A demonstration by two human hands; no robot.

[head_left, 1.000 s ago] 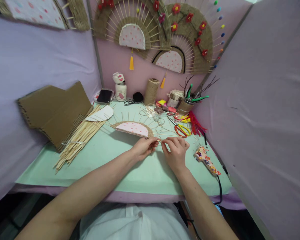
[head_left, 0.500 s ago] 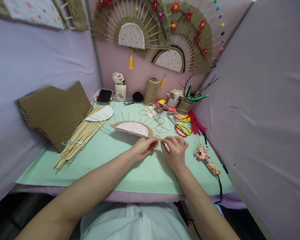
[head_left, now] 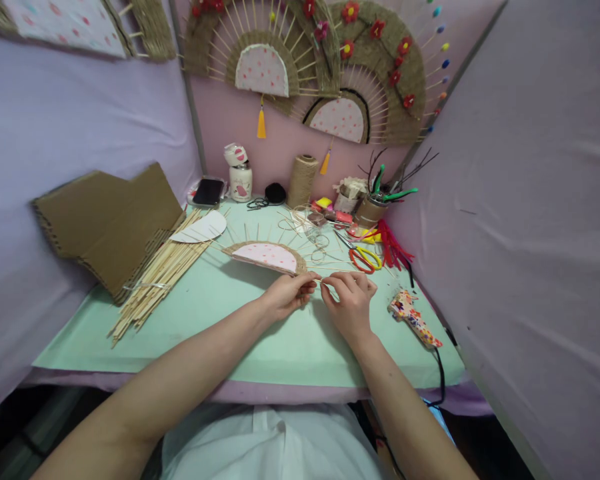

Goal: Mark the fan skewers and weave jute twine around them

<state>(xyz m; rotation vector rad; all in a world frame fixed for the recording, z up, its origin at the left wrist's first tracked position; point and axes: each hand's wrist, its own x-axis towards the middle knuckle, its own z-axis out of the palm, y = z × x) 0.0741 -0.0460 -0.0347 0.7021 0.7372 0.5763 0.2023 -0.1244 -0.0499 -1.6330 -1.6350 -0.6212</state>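
Half-round fan [head_left: 264, 254] | forward-left of both hands | long axis crosswise | left hand [head_left: 291, 295] nearer, clamped at right corner | right hand [head_left: 351, 297] pinched on thin strand [head_left: 319, 281]

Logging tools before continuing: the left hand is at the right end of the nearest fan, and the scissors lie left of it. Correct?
No: the head view shows the scissors lying right of the nearest fan. The left hand is at its right end.

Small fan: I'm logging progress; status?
Left fingers holding right corner of small fan. Right fingers pinched beside them, exact grip too small to tell. Scissors lie just beyond right fingers.
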